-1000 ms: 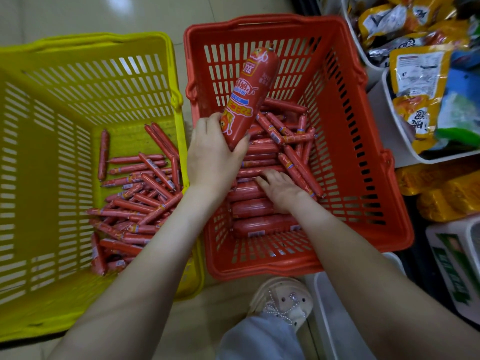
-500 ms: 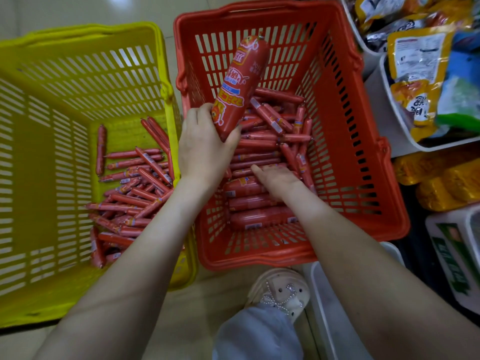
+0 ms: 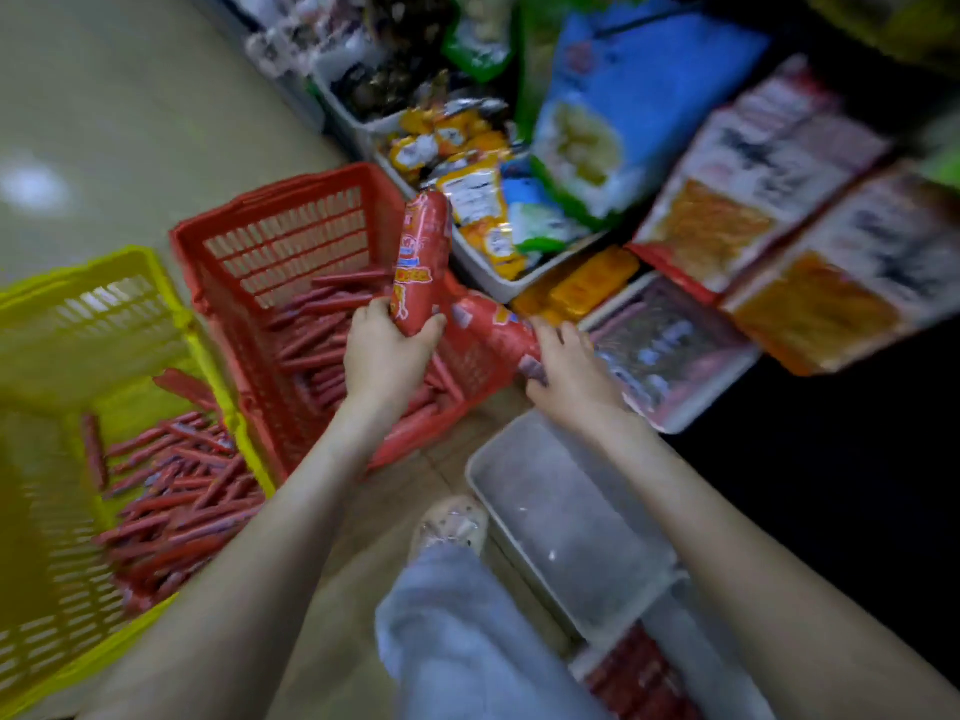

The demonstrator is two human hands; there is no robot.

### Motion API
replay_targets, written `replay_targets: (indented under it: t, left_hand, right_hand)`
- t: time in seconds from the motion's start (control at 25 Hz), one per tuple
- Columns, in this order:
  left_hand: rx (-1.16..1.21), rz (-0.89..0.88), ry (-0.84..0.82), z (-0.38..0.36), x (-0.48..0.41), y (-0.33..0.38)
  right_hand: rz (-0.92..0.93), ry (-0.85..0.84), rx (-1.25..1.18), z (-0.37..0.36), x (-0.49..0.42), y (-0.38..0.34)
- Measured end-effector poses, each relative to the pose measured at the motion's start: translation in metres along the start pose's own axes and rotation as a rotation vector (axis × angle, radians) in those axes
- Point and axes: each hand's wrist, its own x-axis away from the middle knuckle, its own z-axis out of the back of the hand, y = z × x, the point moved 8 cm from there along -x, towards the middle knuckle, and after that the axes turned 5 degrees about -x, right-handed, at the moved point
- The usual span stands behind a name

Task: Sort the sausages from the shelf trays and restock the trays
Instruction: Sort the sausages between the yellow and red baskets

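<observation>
My left hand (image 3: 387, 353) grips a thick red sausage (image 3: 418, 257) by its lower end and holds it upright over the right side of the red basket (image 3: 291, 241). My right hand (image 3: 569, 371) grips a second thick red sausage (image 3: 493, 324) lifted above the basket's right rim. Thin red sausages (image 3: 317, 324) lie in the red basket. More thin sausages (image 3: 176, 491) fill the bottom of the yellow basket (image 3: 78, 314) to the left. The frame is blurred.
An empty grey tray (image 3: 571, 517) sits on the floor below my right arm. Shelf trays with snack packets (image 3: 483, 200), a blue bag (image 3: 623, 111) and a tray of sausage packs (image 3: 675, 350) stand to the right. My knee and shoe (image 3: 452, 527) are at bottom centre.
The view has swung right toward the shelf. My right hand has left the basket's pile and come up holding a thick sausage. My left hand still holds its sausage.
</observation>
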Motion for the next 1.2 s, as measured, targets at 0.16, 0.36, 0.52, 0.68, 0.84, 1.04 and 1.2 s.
replay_targets:
  t: [0.16,0.36,0.52,0.68,0.84,1.04,1.2]
  left_hand:
    - [0.025,-0.186,-0.321,-0.038,0.087,0.117]
    - [0.042,-0.415,-0.716,-0.085,0.217,0.227]
    - [-0.161,-0.425,-0.906,-0.145,0.320,0.244]
    - [-0.424,-0.384,-0.951,-0.230,0.384,0.152]
    - [-0.605,-0.301,-0.905,-0.269,0.413,0.020]
    - [-0.817,-0.241,-0.845,-0.313,0.402,-0.097]
    - [-0.888,-0.303,-0.931,-0.335,0.411,-0.114]
  right_hand:
    - [-0.324,0.172,-0.271,0.075,0.126,0.095]
    - [-0.697,0.333,-0.680,0.107,0.290,0.172]
    - [-0.964,0.369,-1.005,0.046,0.392,0.218]
    - [-1.140,0.387,-1.166,-0.050,0.455,0.241]
    - [-1.263,0.249,-1.288,-0.172,0.480,0.246]
    - [-1.299,0.239,-1.332,-0.246,0.458,0.245]
    - [-1.345,0.071,-1.247,-0.298,0.437,0.246]
